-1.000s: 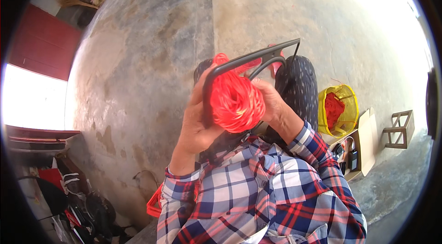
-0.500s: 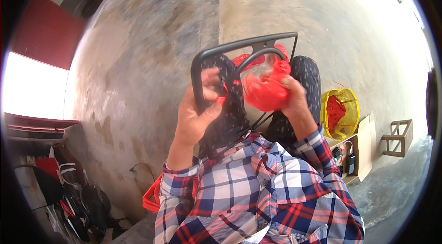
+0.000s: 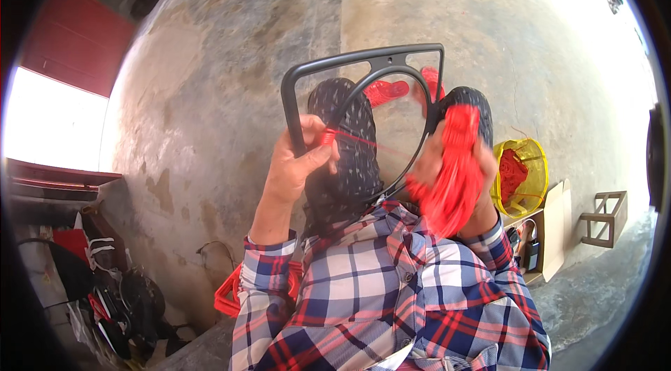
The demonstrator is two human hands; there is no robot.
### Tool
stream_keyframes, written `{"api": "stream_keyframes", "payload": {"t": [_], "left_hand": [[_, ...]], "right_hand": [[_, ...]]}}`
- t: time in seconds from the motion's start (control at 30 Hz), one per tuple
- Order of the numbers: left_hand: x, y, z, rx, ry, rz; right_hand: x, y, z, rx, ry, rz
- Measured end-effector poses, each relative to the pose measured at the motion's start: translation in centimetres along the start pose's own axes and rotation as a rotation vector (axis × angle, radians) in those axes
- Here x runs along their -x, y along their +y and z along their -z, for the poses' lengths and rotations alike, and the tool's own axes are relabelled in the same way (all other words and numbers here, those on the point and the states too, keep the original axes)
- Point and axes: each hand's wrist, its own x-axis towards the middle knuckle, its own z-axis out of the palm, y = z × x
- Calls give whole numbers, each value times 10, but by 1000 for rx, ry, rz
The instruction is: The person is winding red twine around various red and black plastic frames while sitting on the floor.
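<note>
A dark grey frame [image 3: 391, 61] with a round ring inside it stands tilted over my lap, between my knees. My left hand [image 3: 290, 169] reaches round the frame's left side, thumb and fingers pinching a short red cord wrap [image 3: 328, 137] on the ring. From that wrap a thin red strand runs taut across the ring's opening toward the right. My right hand [image 3: 485, 165] grips a thick bundle of red cord [image 3: 456, 179] beside my right knee, outside the ring. The bundle is smeared by motion and hides part of that hand.
Red slippers [image 3: 386, 92] are on the floor beyond the frame. To the right are a yellow basket [image 3: 544, 174] holding red cord, an open cardboard box [image 3: 556, 224] and a small wooden stool [image 3: 605, 218]. A red plastic item [image 3: 228, 290] lies by my left elbow; clutter [image 3: 115, 301] fills the lower left.
My right hand has moved the cord bundle from the ring's opening out to the right and nearer to me. The strand now stretches straight. My left hand stays at the wrap.
</note>
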Motion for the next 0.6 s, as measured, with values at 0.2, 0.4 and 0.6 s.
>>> {"api": "stream_keyframes", "payload": {"t": [0.2, 0.4, 0.6], "left_hand": [[8, -4, -2, -127, 51, 27], [5, 17, -28, -642, 49, -223], [-3, 26, -59, -787, -103, -342]], "right_hand": [[-28, -12, 8, 74, 420, 56], [-33, -18, -30, 776, 88, -19], [-55, -11, -26, 943, 204, 103]]}}
